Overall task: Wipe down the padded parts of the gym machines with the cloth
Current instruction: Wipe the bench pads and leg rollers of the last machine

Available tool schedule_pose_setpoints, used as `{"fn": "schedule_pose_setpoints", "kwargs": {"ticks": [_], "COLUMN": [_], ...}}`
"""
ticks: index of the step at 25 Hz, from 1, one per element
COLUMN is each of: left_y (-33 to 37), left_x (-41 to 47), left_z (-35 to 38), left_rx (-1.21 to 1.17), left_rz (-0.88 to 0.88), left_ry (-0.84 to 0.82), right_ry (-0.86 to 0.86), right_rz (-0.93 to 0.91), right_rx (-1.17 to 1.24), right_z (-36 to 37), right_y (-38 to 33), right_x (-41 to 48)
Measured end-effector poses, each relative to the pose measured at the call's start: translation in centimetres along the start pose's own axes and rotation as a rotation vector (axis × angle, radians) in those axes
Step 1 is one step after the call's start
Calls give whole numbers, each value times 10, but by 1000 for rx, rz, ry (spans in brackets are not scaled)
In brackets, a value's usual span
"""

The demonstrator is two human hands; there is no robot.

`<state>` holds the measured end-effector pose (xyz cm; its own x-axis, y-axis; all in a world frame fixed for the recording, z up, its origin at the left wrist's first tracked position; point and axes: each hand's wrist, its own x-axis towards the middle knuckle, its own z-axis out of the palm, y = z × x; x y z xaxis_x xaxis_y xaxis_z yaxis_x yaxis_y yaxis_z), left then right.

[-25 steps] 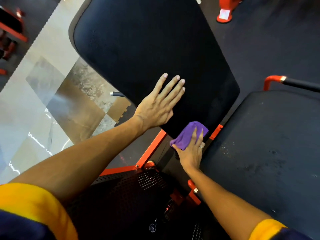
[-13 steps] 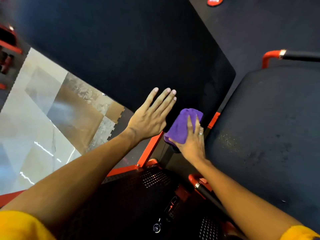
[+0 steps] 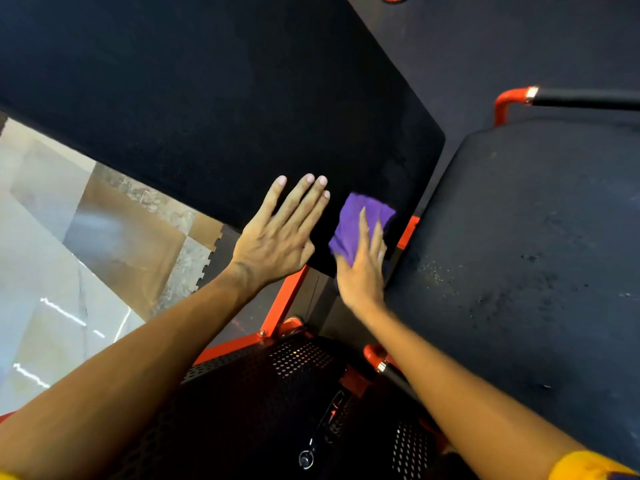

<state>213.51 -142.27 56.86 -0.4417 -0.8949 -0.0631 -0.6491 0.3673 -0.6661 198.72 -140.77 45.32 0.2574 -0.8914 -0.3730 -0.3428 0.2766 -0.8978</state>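
Right hand (image 3: 360, 284) fingers (image 3: 362, 233) lie atop the cloth (image 3: 346, 226).

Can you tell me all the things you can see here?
back pad: one, black, top middle
seat pad: one, black, right
cloth: one, purple, on the back pad's lower corner
frame bars: several, orange-red, under the pads
handle: one, black on a red bend, top right
mesh plates: two, black, bottom middle
floor tiles: many, grey and brown, left
left hand: one, flat on the back pad
right hand: one, pressing the cloth
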Motion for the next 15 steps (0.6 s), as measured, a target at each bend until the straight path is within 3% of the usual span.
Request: {"fn": "schedule_pose_setpoints", "kwargs": {"ticks": [1, 5, 10, 13, 15], "left_y": [1, 2, 3, 4, 5], "left_x": [1, 3, 2, 2, 4], "left_z": [-1, -2, 0, -1, -2], "left_rx": [-5, 9, 5, -24, -7], "left_rz": [-3, 12, -15, -13, -14], "left_ry": [-2, -11, 10, -2, -24], "right_ry": [-28, -2, 50, 142, 187], "right_rz": [46, 587, 515, 614, 672], "right_rx": [-35, 131, 286, 290, 436], "right_z": [6, 19, 30, 22, 17], "right_y": [17, 47, 16, 29, 37], "right_x": [-14, -1, -1, 21, 37]}}
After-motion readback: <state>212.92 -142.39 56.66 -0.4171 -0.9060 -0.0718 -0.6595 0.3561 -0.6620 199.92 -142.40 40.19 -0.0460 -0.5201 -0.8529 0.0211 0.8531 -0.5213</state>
